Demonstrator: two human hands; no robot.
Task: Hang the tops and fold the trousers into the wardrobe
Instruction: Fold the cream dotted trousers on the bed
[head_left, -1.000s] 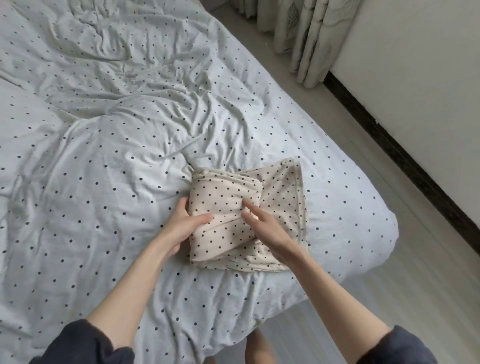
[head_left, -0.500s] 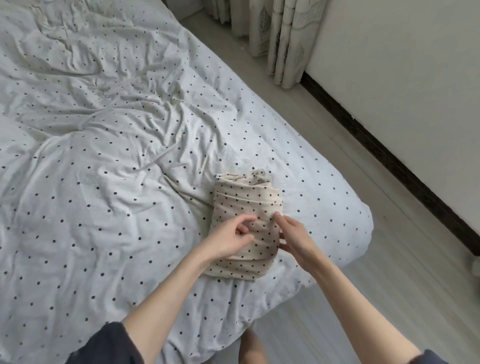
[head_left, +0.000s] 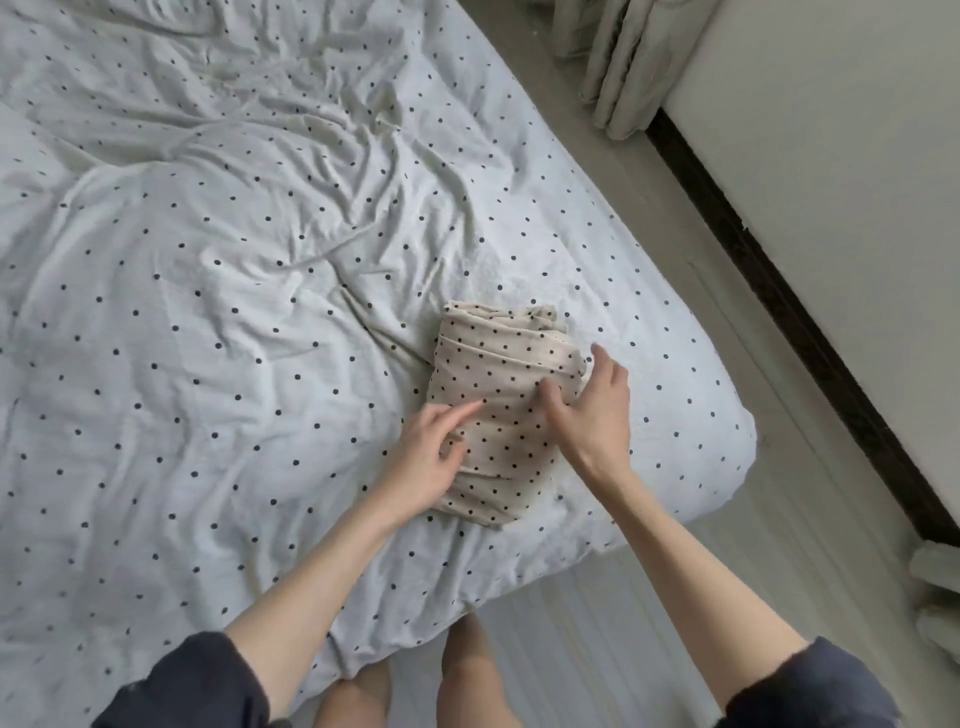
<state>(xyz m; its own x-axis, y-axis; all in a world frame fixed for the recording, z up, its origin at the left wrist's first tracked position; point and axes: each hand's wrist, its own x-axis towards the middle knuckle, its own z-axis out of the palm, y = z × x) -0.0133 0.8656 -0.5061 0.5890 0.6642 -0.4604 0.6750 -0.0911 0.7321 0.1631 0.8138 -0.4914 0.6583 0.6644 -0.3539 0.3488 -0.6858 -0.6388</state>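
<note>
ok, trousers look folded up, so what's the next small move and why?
Probably close both hands on the folded trousers and lift. The bundle lies compact near the bed's corner, the left hand and right hand rest open on it, and no wardrobe is in view.

Open duvet (head_left: 208, 338) spreads left of the folded trousers (head_left: 498, 405); the bed's edge lies close on the right.

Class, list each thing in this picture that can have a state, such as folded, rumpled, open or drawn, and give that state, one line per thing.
Beige dotted trousers: folded into a compact bundle, lying on the bed.
Duvet: spread out, rumpled.
Curtain: gathered in folds by the wall.
Left hand: open, fingers on the bundle.
Right hand: open, resting over the bundle's right side.
</note>
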